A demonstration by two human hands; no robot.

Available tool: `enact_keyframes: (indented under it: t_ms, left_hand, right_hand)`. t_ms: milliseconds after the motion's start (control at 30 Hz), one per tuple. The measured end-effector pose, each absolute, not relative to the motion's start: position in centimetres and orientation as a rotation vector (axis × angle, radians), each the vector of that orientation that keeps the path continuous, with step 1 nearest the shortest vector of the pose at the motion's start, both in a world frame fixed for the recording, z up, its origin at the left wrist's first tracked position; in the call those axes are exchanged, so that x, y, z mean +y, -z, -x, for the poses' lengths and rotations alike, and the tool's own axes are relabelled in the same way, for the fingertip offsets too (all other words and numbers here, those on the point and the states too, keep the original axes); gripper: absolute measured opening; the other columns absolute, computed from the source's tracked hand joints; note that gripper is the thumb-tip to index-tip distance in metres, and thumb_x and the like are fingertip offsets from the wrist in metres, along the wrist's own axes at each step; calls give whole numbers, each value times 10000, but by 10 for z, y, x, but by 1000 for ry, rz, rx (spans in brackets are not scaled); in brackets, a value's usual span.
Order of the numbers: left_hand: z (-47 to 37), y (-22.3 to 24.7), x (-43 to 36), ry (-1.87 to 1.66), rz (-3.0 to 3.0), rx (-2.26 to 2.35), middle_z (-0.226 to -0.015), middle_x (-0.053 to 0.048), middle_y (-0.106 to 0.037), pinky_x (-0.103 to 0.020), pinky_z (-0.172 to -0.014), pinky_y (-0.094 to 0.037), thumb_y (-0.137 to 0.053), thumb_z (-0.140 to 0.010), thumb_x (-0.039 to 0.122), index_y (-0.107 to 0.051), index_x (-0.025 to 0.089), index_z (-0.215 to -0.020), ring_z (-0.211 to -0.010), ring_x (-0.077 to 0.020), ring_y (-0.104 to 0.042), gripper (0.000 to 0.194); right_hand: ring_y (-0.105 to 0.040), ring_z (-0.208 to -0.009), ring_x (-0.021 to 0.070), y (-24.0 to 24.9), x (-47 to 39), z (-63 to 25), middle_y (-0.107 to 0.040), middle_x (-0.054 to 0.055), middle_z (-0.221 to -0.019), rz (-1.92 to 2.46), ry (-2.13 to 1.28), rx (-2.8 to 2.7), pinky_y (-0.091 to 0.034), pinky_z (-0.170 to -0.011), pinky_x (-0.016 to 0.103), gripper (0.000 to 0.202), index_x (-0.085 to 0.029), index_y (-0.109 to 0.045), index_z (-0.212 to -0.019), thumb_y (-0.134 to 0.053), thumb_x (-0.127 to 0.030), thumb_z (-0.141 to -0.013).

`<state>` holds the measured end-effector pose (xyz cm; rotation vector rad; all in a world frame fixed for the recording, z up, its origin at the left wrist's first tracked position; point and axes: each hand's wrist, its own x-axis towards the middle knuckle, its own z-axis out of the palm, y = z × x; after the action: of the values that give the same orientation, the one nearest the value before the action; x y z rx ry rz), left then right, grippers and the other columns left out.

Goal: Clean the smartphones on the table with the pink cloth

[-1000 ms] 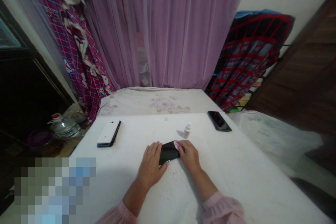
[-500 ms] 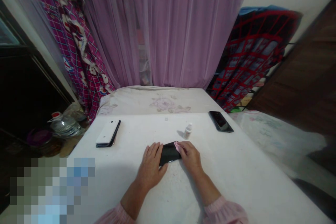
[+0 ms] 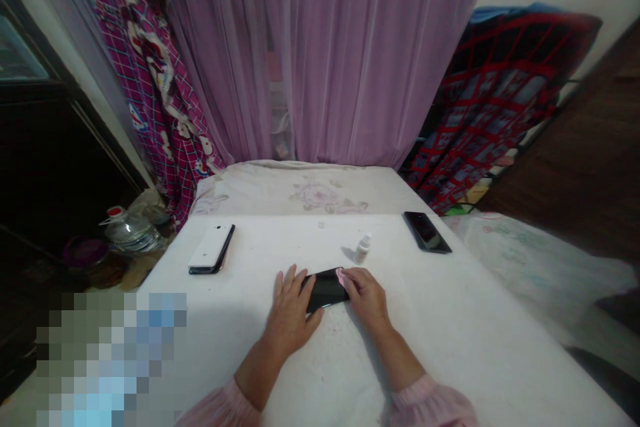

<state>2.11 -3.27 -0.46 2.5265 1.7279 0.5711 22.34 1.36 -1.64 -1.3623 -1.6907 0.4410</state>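
A black smartphone lies flat on the white table, slightly tilted in direction. My left hand steadies its left end, the thumb along the near edge and the index finger over the far side, with the other fingers spread. In my right hand a small pink cloth is pinched and pressed on the phone's far right corner. The fingers of this hand cover the phone's right end. Just beyond the phone stands a small white bottle, upright and touched by neither hand.
On the left, a white phone rests on a dark one. Another dark phone lies toward the right edge of the table. A water jug stands beyond the left edge. Purple curtains hang behind the table.
The view has shifted slightly. My left fingers have spread a little more on the phone's left end. The cloth stays at the far right corner in my right hand.
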Motion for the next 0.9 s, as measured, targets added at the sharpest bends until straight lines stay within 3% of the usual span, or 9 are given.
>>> enact_keyframes:
  t_ms: [100, 567, 900]
  left_hand:
    - [-22, 2, -33, -587, -2525, 1727, -1406, -131, -509, -612, -1147, -169, -574, -841, 339, -477, 172, -1361, -1401, -357, -299, 555]
    - [-23, -7, -34, -513, -2413, 1750, -1425, -103, -504, -678, -1112, -125, -583, -840, 397, -461, 234, -1383, -1344, -363, -380, 579]
    - [-24, -15, -35, -442, -2374, 1779, -1433, -114, -496, -676, -1090, -192, -566, -850, 410, -466, 256, -1384, -1340, -362, -396, 565]
  right_hand:
    - [-671, -867, 199, 16, 14, -223, -724, 68, -933, 1359, -436, -1688, -530, -804, 319, 280, -224, -744, -912, -507, -371, -890]
    - [-667, -876, 201, 16, 13, -224, -721, 65, -952, 1358, -446, -1697, -532, -812, 326, 273, -231, -741, -930, -510, -370, -884]
    - [-670, -875, 203, 15, 13, -224, -726, 67, -943, 1353, -443, -1715, -531, -814, 330, 273, -232, -743, -928, -509, -367, -884]
